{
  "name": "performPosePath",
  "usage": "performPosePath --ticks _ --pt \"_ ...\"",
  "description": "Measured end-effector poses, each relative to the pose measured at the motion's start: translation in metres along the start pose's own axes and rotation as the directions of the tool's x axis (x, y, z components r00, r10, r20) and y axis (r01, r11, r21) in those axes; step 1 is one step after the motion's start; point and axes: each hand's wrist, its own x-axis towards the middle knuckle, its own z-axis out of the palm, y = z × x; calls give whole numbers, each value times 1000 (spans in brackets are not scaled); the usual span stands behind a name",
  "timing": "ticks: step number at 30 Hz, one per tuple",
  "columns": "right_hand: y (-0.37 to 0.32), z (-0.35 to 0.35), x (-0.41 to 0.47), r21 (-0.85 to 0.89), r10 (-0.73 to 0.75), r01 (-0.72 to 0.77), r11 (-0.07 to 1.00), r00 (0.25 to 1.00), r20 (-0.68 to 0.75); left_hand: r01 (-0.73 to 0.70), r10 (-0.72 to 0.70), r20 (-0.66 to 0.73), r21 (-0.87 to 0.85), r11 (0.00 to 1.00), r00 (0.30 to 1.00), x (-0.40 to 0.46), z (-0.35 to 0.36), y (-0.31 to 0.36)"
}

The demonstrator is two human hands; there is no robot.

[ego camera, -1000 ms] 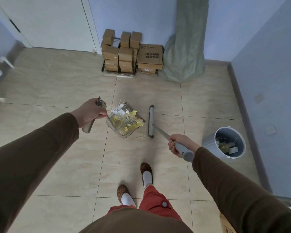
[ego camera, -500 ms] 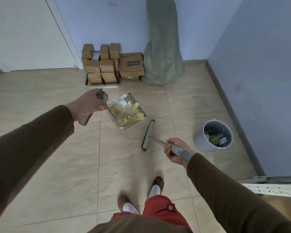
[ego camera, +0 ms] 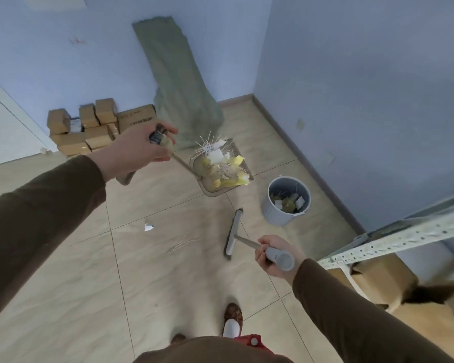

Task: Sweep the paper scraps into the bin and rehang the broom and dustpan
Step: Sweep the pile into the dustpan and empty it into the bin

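Scraps [ego camera: 222, 166] sit heaped in the dustpan [ego camera: 220, 174] my left hand [ego camera: 139, 150] grips by its handle, the bin [ego camera: 286, 203] lying down-right of that grip, nearer my broom-clutching right hand [ego camera: 273, 254].

Bin [ego camera: 275, 218] contents — too blurred.

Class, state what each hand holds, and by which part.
Left hand: dustpan, by its handle. Right hand: broom, by its handle's grey end.
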Motion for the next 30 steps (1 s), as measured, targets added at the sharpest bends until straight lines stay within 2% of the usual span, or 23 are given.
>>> performPosePath --ticks 4,7,12,16,19,22,30 --pt "10 -27 -11 24 -18 19 1000 999 -46 -166 159 61 135 977 985 0 22 24" --pt "21 -38 -24 50 -45 51 997 994 -101 -285 268 97 268 921 959 -7 41 39" --pt "41 -58 -43 84 -76 92 992 980 -182 -465 385 261 494 734 885 -20 85 45" --pt "56 -72 -59 175 -79 113 978 978 -192 -597 441 403 576 559 802 -14 121 32" --pt "66 -80 -71 230 -73 116 966 980 -187 -650 411 509 656 384 756 -2 146 10" --pt "71 -86 -77 271 -66 119 955 979 -195 -678 321 605 703 215 729 0 166 -9" --pt "64 -100 -80 271 -92 147 951 974 -206 -740 198 739 668 -82 644 -8 183 5"
